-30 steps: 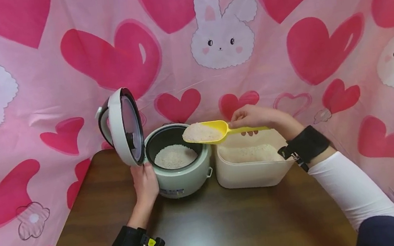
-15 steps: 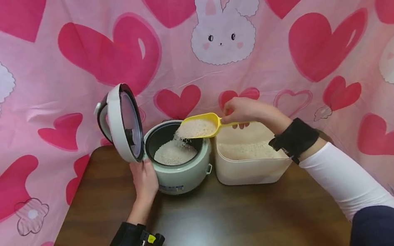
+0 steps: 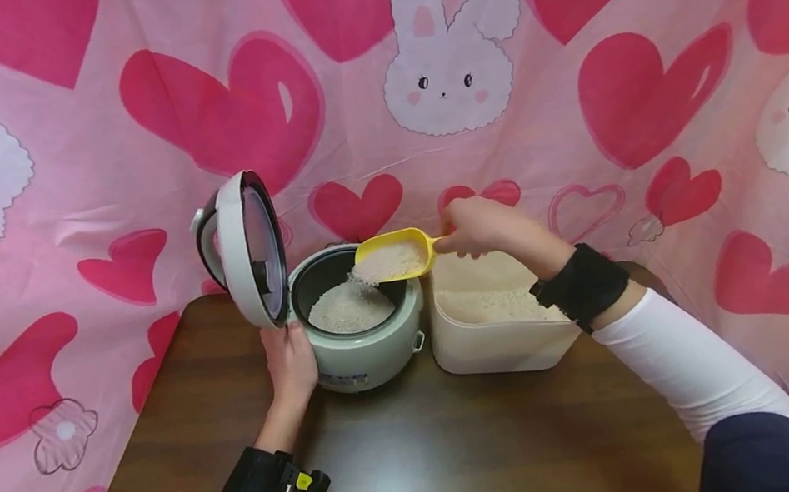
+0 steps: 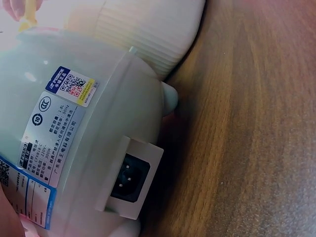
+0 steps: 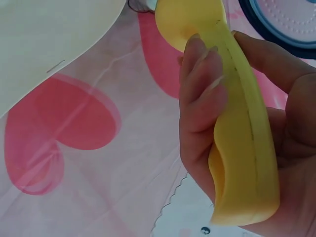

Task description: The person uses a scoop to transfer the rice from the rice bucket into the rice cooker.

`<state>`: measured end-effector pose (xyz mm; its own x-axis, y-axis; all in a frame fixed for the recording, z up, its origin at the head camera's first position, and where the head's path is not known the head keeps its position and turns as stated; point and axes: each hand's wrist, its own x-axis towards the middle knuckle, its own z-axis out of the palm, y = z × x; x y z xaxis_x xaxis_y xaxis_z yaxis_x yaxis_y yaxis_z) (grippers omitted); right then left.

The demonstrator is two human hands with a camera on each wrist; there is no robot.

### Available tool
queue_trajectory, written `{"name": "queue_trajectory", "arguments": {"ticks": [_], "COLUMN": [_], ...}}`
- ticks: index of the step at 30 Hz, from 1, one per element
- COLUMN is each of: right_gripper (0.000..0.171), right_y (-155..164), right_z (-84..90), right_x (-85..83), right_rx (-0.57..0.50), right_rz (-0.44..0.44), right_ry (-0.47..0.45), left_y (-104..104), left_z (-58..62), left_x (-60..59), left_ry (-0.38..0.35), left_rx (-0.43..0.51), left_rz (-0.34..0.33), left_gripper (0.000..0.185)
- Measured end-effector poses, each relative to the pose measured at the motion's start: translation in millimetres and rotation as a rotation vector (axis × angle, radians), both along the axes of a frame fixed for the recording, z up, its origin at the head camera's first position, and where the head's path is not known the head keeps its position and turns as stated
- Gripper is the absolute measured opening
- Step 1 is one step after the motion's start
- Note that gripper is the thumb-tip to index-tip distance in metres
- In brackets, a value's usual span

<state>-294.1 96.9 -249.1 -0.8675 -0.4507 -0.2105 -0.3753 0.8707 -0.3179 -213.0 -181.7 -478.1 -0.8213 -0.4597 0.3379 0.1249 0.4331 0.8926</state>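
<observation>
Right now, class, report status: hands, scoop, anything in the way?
Right hand grips yellow plastic scoop, tipped, rice falling into pale green rice cooker. Left hand rests on the cooker's side. Nothing in the way.

Rice cooker [image 4: 74,148] rating label [image 4: 47,143] — CCC mark, possibly "220V"; rest too small.

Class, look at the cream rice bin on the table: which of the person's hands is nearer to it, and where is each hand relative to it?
Right. The right hand holds the scoop just above the bin; the left hand rests on the cooker, on the cooker's far side from the bin.
</observation>
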Motion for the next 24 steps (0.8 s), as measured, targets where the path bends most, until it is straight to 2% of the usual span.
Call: {"name": "queue_trajectory", "arguments": {"ticks": [6,15,24], "right_gripper": [0.026,0.025,0.025], "right_y": [-12,-26,-25], "right_z": [-3.5,-7.1,-13.0], "right_x": [5.5,16.3,19.6], "right_rx": [0.046,0.049,0.053], "right_rz": [-0.003,0.023,0.031], "right_ry": [0.086,0.200,0.262], "left_y": [-1,-1,0], "left_z": [-0.4,0.0,1.3], "left_x": [-0.2,0.4,3.0], "left_ry": [0.016,0.007,0.018], "left_rx": [-0.003,0.001,-0.003], "left_rz": [0.006,0.000,-0.004], "left_gripper": [0.047,0.048,0.046]}}
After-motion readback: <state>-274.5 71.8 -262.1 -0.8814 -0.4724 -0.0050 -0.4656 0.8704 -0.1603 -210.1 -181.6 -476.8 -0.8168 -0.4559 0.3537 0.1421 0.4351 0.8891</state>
